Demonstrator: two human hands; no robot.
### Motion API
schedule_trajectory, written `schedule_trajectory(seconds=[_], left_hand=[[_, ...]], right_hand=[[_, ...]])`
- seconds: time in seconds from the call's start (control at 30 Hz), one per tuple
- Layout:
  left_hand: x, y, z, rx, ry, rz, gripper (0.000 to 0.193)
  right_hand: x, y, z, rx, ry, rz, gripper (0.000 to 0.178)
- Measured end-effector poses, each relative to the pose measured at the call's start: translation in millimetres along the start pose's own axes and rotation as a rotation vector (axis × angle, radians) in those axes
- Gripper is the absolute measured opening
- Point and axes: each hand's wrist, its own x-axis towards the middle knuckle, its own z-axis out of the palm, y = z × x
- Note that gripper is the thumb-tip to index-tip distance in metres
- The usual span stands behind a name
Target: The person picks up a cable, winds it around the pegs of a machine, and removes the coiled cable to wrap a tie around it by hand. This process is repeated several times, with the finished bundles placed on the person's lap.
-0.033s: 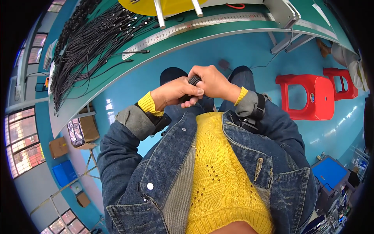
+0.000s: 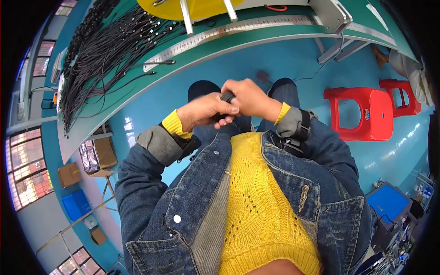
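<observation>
A coiled black cable [image 2: 228,96] is between my two hands, over my lap and short of the bench edge. My left hand [image 2: 207,109] is closed round it, the thumb lying across its near side. From the other side, my right hand [image 2: 251,97] grips the same coil with bent fingers. Both hands touch each other at the coil, and most of it is hidden by the fingers. On the green bench beyond lies a large bundle of black cables [image 2: 107,64], their plug ends toward the right.
A steel ruler [image 2: 220,32] runs along the bench's front edge, below a yellow disc [image 2: 197,8] with metal rods. Red stools [image 2: 379,114] stand on the blue floor at right. Cardboard boxes [image 2: 68,174] and a blue bin [image 2: 76,204] are at left.
</observation>
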Motion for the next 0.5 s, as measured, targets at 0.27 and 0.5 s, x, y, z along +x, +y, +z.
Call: schedule_trajectory(seconds=[0.27,0.5], left_hand=[[-2.5,-17.1,-2.2,-0.041,0.139,-0.09,0.009],[-11.1,-9.6,-1.4,-0.462,0.191,0.341,0.009]], right_hand=[[20.7,-6.5,-18.5,-0.022,-0.32,0.031,0.025],[117.2,33.3,-52.7,-0.403,0.271,0.045,0.02]])
